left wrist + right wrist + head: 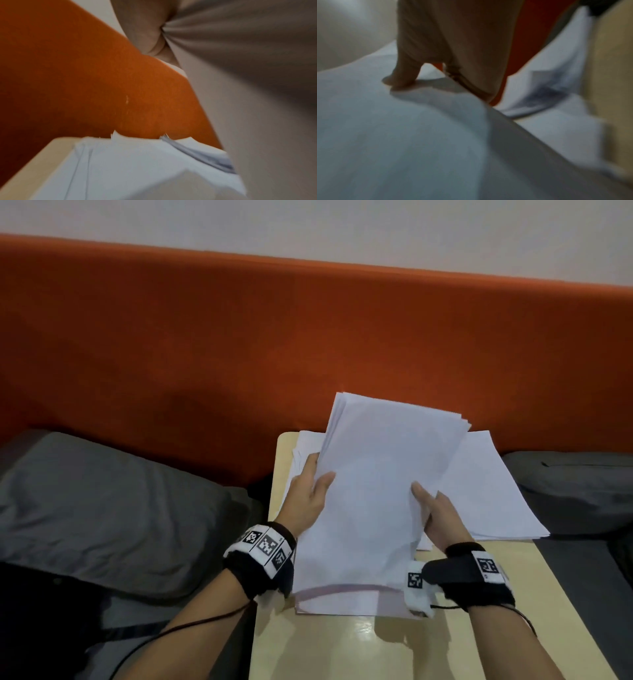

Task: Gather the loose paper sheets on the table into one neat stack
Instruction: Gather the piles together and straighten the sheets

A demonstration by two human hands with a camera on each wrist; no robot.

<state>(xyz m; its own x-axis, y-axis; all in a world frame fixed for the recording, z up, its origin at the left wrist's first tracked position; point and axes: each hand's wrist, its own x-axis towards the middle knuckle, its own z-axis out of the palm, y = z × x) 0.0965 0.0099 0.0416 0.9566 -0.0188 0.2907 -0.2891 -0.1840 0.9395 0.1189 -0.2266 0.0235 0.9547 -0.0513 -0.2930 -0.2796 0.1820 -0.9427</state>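
A thick bundle of white paper sheets (373, 494) stands tilted on its lower edge on the small beige table (346, 648). My left hand (308, 494) grips its left edge, thumb on the front face. My right hand (435, 511) grips the right edge, thumb (399, 79) pressed on the top sheet (402, 135). The top edges are fanned unevenly. More white sheets (486, 491) lie flat on the table behind and to the right of the bundle, and some (120, 169) lie at the back left. The left wrist view shows the bundle's side (257, 108) close up.
An orange padded wall panel (308, 337) runs just behind the table. A grey pillow (102, 508) lies to the left, a grey cushion (575, 491) to the right. A cable (171, 635) trails from my left wrist band.
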